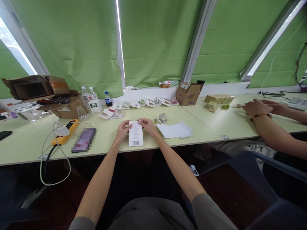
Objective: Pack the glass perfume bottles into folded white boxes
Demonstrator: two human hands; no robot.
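Between both hands stands a white printed carton (136, 135), its barcode near the bottom edge facing me. My left hand (123, 130) grips its upper left side, with the thumb on the near face. At the upper right corner, my right hand (148, 126) has its fingers closed on the same carton. Just right of it, a round clear glass bottle (162, 118) with an ornate top sits on the table, beside a small gold-coloured piece (155, 121). A folded white sheet (171, 130) lies flat in front of that bottle. The carton's far side is hidden.
A phone (83, 140) and a yellow power strip (65, 131) with a looping cable lie left. Opened white cartons with small bottles line the back, near a cardboard box (188, 94). At right are a co-worker's hands (257, 107) and small yellowish boxes (219, 98).
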